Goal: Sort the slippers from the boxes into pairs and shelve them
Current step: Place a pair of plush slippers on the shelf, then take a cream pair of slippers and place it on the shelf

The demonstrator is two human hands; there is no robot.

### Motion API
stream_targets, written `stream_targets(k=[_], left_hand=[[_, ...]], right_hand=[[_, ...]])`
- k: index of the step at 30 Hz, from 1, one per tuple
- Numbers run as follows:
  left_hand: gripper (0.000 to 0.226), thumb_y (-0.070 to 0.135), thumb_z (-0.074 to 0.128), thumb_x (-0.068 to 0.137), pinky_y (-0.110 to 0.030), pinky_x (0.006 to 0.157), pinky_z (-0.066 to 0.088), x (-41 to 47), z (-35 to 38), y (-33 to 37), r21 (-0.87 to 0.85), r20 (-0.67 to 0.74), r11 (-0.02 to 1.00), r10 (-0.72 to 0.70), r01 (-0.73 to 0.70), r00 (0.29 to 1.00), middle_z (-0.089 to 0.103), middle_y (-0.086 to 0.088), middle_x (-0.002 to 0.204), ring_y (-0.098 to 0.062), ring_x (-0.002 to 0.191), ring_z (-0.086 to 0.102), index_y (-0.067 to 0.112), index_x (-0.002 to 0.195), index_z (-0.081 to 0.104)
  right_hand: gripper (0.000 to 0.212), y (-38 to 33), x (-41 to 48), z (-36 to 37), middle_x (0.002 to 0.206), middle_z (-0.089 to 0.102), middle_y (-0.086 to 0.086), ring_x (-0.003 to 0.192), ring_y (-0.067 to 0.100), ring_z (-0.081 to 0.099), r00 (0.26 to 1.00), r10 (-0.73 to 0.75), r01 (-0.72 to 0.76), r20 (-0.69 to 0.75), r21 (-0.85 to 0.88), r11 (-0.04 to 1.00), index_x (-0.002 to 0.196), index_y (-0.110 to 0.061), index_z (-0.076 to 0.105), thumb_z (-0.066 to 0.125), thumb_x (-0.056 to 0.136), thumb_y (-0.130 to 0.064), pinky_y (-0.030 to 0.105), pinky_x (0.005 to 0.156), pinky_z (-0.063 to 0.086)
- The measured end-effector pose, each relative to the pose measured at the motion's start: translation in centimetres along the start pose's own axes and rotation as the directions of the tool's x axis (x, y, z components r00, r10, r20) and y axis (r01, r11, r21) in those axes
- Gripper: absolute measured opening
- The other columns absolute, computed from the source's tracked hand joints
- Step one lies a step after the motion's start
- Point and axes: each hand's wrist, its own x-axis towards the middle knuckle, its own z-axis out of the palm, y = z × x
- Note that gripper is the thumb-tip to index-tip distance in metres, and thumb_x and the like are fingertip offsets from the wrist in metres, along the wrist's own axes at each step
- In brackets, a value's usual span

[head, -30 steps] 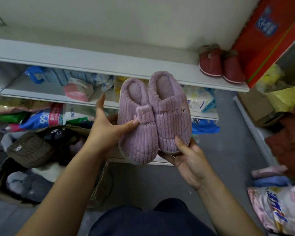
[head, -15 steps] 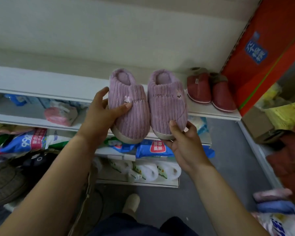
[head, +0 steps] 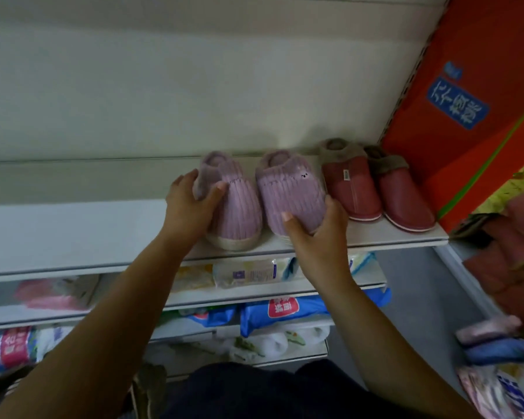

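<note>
The top shelf, a white board against a pale wall, carries both pairs in view. On it, right of its middle, stand two lilac corduroy slippers, toes towards its front edge. The left lilac slipper sits flat on the board, its pale sole at the front lip. The left hand clasps it at the heel end, thumb laid over the upper and fingers wrapped round the fuzzy collar. The right lilac slipper, with a small dark mark on its upper, is cupped at the toe by the right hand, thumb on top and fingers curled round its outer side. That hand hides its sole, so whether it rests fully on the shelf cannot be told.

Further along the shelf towards its right end stand two dark red slippers with brownish fleece cuffs. The nearer one is just beside the right lilac slipper, with the right hand's fingers between them. At the shelf's right end rises a red carton with a blue label.

Under the top shelf, lower boards hold a pink pack, a clear wrapped pack, a blue bag and white rolls. Beyond the shelf's right end and below it lie a blurred heap of dark red slippers, plus a pink and a blue one.
</note>
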Motion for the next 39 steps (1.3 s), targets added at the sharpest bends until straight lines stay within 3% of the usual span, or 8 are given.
stream_targets(k=[2, 5, 7, 9, 20, 24, 34, 39], left_hand=[[0.064, 0.049, 0.067, 0.092, -0.047, 0.113, 0.039, -0.3, -0.1, 0.2, 0.084, 0.000, 0.996, 0.041, -0.041, 0.999, 0.052, -0.014, 0.145, -0.032, 0.133, 0.049, 0.019, 0.145, 0.048], [0.097, 0.074, 0.076, 0.070, -0.057, 0.114, 0.038, -1.9, -0.4, -0.5, 0.091, 0.336, 0.994, 0.033, -0.068, 0.941, 0.037, -0.010, 0.155, -0.034, 0.144, 0.037, 0.044, 0.150, 0.030], [0.131, 0.076, 0.076, 0.063, -0.051, 0.124, 0.020, -2.3, -0.1, -1.3, 0.296, 0.445, 0.947, -0.024, -0.122, 0.895, -0.001, -0.010, 0.169, -0.032, 0.156, 0.004, 0.036, 0.160, -0.001], [0.135, 0.076, 0.074, 0.065, -0.046, 0.123, 0.016, -1.7, 0.4, -1.2, 0.338, 0.384, 0.930, 0.006, -0.146, 0.923, -0.013, -0.006, 0.170, -0.027, 0.157, -0.001, 0.031, 0.161, -0.009], [0.121, 0.075, 0.066, 0.073, -0.049, 0.121, 0.024, -0.8, 3.0, -0.7, 0.379, 0.278, 0.907, 0.078, -0.184, 0.957, -0.008, -0.006, 0.170, -0.032, 0.155, 0.015, 0.030, 0.162, -0.002], [0.119, 0.075, 0.068, 0.073, -0.047, 0.120, 0.026, -0.9, 2.8, -0.6, 0.373, 0.276, 0.907, 0.093, -0.195, 0.957, -0.005, -0.004, 0.171, -0.030, 0.154, 0.018, 0.030, 0.162, 0.003], [0.107, 0.072, 0.071, 0.075, -0.051, 0.120, 0.033, -2.3, 1.7, 0.1, 0.285, 0.269, 0.935, 0.133, -0.211, 0.954, 0.015, -0.006, 0.169, -0.026, 0.152, 0.025, 0.030, 0.159, 0.021], [0.086, 0.054, 0.071, 0.085, -0.050, 0.120, 0.031, -8.8, 0.6, -0.5, 0.376, 0.121, 0.893, 0.217, -0.247, 0.969, 0.026, -0.010, 0.166, -0.029, 0.151, 0.027, 0.020, 0.155, 0.036]], right_hand=[[0.086, 0.2, 0.1, 0.2, 0.152, 0.031, 0.008, 0.140, 0.021, 0.026, 0.995, -0.096, 0.097, 0.016, -0.093, 0.991, 0.149, -0.010, 0.035, 0.079, 0.081, -0.038, 0.030, 0.111, 0.029], [0.085, 0.8, 0.5, 0.6, 0.157, 0.021, 0.000, 0.144, 0.019, 0.020, 0.978, -0.194, 0.203, 0.071, -0.148, 0.968, 0.152, -0.020, 0.031, 0.072, 0.083, -0.049, 0.029, 0.110, 0.025], [0.080, 1.4, 1.3, 0.9, 0.161, 0.017, 0.002, 0.147, 0.022, 0.018, 0.960, -0.263, 0.278, 0.093, -0.261, 0.924, 0.153, -0.024, 0.031, 0.059, 0.085, -0.057, 0.029, 0.111, 0.023], [0.078, 1.9, 2.0, 1.2, 0.163, 0.013, 0.006, 0.148, 0.027, 0.018, 0.956, -0.268, 0.295, 0.122, -0.361, 0.885, 0.153, -0.026, 0.032, 0.051, 0.086, -0.061, 0.031, 0.112, 0.024], [0.069, 1.3, 1.9, 4.1, 0.147, 0.035, 0.025, 0.128, 0.039, 0.039, 0.978, -0.181, 0.078, -0.103, -0.623, 0.778, 0.130, -0.005, 0.053, 0.041, 0.095, -0.063, 0.046, 0.103, 0.036], [0.074, 1.5, 1.5, 3.6, 0.161, 0.012, 0.025, 0.143, 0.039, 0.025, 0.984, -0.176, 0.124, -0.036, -0.573, 0.810, 0.144, -0.005, 0.043, 0.032, 0.098, -0.062, 0.045, 0.112, 0.030], [0.077, 2.9, 0.4, -0.8, 0.166, 0.004, 0.017, 0.151, 0.033, 0.017, 0.952, -0.221, 0.293, 0.212, -0.418, 0.860, 0.156, -0.012, 0.025, 0.031, 0.097, -0.062, 0.046, 0.120, 0.029], [0.066, 3.4, -2.8, -4.8, 0.164, 0.023, 0.008, 0.149, 0.021, 0.025, 0.913, -0.292, 0.381, 0.285, -0.338, 0.861, 0.155, -0.011, 0.030, 0.047, 0.101, -0.046, 0.031, 0.118, 0.027]])
